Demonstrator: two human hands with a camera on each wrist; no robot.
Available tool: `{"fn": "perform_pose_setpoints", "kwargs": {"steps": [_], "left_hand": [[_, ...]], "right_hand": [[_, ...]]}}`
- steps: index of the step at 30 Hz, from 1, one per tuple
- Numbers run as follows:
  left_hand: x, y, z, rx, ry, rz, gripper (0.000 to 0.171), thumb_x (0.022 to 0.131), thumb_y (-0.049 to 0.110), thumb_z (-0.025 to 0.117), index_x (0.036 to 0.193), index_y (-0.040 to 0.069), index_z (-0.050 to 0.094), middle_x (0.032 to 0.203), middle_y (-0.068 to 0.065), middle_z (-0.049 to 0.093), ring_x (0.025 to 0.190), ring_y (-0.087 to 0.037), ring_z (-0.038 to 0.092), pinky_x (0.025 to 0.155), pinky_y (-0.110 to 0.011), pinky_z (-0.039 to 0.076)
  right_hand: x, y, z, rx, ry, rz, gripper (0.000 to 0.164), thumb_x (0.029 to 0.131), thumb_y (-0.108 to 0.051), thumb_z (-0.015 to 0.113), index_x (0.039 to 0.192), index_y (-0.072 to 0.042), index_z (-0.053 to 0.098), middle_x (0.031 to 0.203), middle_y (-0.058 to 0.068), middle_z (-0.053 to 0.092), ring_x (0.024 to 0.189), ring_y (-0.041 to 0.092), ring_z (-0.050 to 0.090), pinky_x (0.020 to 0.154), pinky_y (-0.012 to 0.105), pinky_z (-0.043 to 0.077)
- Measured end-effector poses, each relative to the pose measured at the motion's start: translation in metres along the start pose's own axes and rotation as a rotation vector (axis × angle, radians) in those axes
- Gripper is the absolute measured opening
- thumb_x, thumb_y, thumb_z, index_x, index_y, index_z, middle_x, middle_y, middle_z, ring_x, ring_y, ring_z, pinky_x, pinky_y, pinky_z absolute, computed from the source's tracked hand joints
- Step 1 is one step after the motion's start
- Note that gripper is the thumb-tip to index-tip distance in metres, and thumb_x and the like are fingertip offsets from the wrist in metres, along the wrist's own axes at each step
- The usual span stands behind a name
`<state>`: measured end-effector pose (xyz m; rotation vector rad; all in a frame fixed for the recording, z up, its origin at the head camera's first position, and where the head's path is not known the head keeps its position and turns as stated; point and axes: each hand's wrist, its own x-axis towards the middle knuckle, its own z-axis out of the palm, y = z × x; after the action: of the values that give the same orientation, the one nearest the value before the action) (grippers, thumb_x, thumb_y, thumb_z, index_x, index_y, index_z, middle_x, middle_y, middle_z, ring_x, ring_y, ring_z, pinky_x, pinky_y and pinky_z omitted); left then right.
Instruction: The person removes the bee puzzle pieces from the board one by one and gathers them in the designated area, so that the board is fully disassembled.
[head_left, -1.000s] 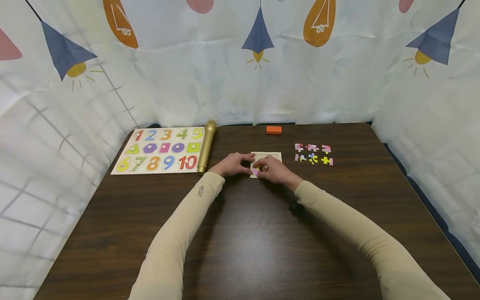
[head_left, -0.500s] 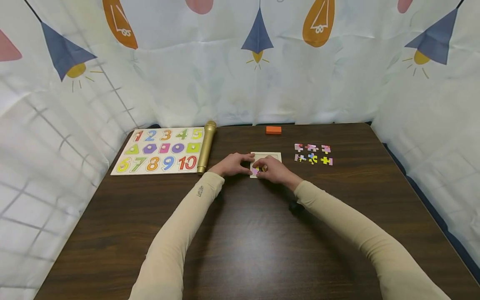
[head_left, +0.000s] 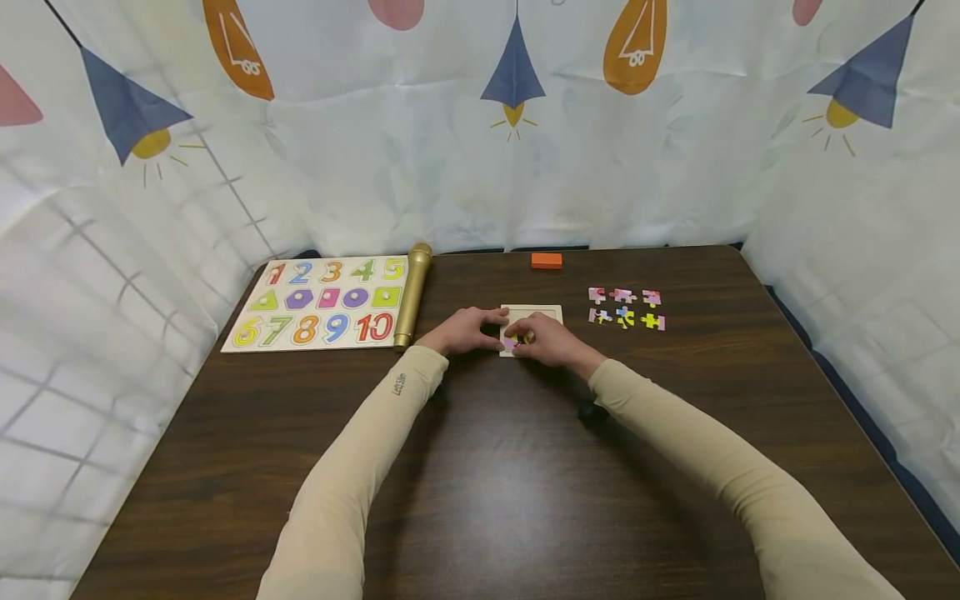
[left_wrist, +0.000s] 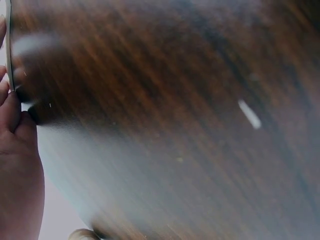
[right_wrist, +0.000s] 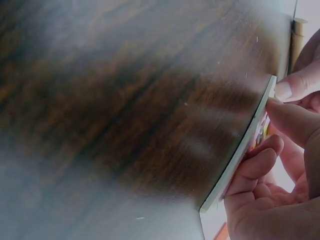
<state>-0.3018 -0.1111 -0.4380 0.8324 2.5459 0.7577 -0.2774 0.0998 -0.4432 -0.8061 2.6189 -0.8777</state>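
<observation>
A small light wooden puzzle tray lies mid-table under both hands, with pink and yellow puzzle pieces in its near left part. My left hand holds the tray's left edge, thumb near the front corner and index finger further back. Over the tray, my right hand pinches a puzzle piece between thumb and index finger; the hand covers most of it. The right wrist view shows the right hand close above the tray edge, the other fingers curled. In the left wrist view, only part of the left hand appears.
Several loose jigsaw pieces lie in two rows right of the tray. An orange block sits at the back edge. To the left are a number board and a gold cylinder. A small dark object is below the right wrist.
</observation>
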Motion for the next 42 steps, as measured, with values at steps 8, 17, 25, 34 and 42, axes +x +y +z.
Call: {"fn": "perform_pose_setpoints", "kwargs": {"steps": [8, 17, 25, 34, 42], "left_hand": [[0.0003, 0.0017, -0.0012, 0.018, 0.002, -0.005, 0.055, 0.090, 0.025, 0.072, 0.140, 0.009, 0.055, 0.153, 0.000, 0.039, 0.141, -0.025, 0.034, 0.113, -0.041, 0.032], [0.0002, 0.0016, -0.0018, 0.035, 0.004, -0.005, 0.054, 0.090, 0.025, 0.072, 0.140, 0.009, 0.056, 0.153, -0.001, 0.039, 0.141, -0.025, 0.034, 0.113, -0.040, 0.031], [-0.0001, 0.0019, -0.0019, -0.009, -0.001, -0.021, 0.054, 0.089, 0.024, 0.073, 0.139, 0.009, 0.057, 0.153, -0.001, 0.040, 0.142, -0.023, 0.033, 0.113, -0.039, 0.031], [0.0009, 0.0010, -0.0008, 0.002, -0.006, -0.033, 0.057, 0.089, 0.025, 0.073, 0.141, 0.010, 0.055, 0.153, 0.001, 0.039, 0.142, -0.022, 0.032, 0.113, -0.039, 0.030], [-0.0001, 0.0013, 0.0002, -0.008, -0.006, -0.028, 0.056, 0.090, 0.026, 0.072, 0.141, 0.010, 0.055, 0.154, 0.001, 0.038, 0.143, -0.023, 0.032, 0.113, -0.040, 0.031]], "right_hand": [[0.0010, 0.0004, -0.0018, 0.005, -0.005, -0.026, 0.030, 0.092, -0.012, 0.068, 0.120, -0.005, 0.068, 0.114, 0.010, 0.064, 0.104, 0.027, 0.052, 0.093, 0.043, 0.045], [-0.0003, -0.0021, -0.0009, 0.022, 0.024, -0.009, 0.031, 0.091, -0.010, 0.069, 0.121, -0.003, 0.066, 0.116, 0.014, 0.063, 0.107, 0.027, 0.054, 0.093, 0.043, 0.046], [0.0014, -0.0030, -0.0022, 0.030, 0.013, -0.023, 0.031, 0.090, -0.009, 0.070, 0.120, -0.002, 0.068, 0.117, 0.011, 0.069, 0.101, 0.025, 0.060, 0.088, 0.041, 0.050], [-0.0035, 0.0006, -0.0026, 0.012, 0.019, -0.035, 0.032, 0.091, -0.014, 0.071, 0.122, -0.005, 0.069, 0.114, 0.009, 0.065, 0.102, 0.025, 0.057, 0.088, 0.040, 0.049], [-0.0067, 0.0020, -0.0029, 0.034, 0.018, 0.000, 0.034, 0.091, -0.017, 0.071, 0.123, -0.008, 0.069, 0.112, 0.009, 0.062, 0.097, 0.023, 0.057, 0.084, 0.038, 0.050]]}}
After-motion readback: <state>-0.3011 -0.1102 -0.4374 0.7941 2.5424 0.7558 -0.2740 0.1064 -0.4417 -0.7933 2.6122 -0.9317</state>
